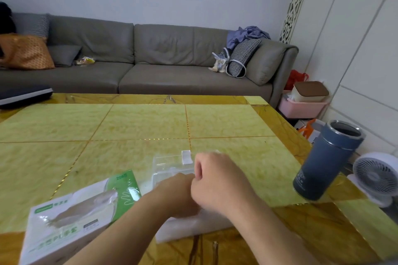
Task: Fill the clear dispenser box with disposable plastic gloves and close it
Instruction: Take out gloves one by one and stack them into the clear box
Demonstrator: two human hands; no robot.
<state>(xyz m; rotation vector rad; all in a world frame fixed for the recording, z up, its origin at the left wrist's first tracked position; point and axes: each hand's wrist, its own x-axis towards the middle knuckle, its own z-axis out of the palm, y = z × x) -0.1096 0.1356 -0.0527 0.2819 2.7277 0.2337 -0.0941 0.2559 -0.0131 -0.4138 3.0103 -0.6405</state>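
Observation:
The clear dispenser box (170, 164) stands on the table just beyond my hands, with a small white tab (187, 156) at its far edge. My right hand (217, 180) covers the box's right part, its fingers and thumb curled at the box. My left hand (178, 193) reaches to the box's near edge beside it; its fingertips are hidden behind the right hand. A flat stack of translucent plastic gloves (193, 229) lies under my wrists at the table's front. The green and white glove package (81, 211) lies to the left.
A dark blue open tumbler (325, 161) stands at the table's right edge, with a small white fan (377, 176) beyond it. The yellow-green tiled table (129, 127) stretches away toward a grey sofa (150, 60).

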